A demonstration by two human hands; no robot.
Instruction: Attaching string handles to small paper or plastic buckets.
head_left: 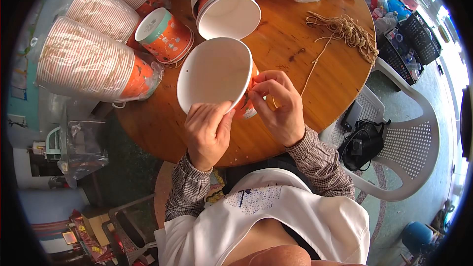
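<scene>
White-lined, orange-patterned bucket [216, 75], tilted over the wooden table [288, 44], its wide round mouth upward.

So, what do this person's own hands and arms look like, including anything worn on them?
The left hand and right hand wear no gloves. Both forearms are covered by brownish, finely checked sleeves, gathered at the wrists. A white top covers the torso. No cables show on either arm.

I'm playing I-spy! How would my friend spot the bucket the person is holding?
Find the round wooden table. Right in front of the person, an orange bucket shows its wide white inside. Unlike the stacked buckets beyond it, this one has the person's left hand gripping its rim.
</scene>
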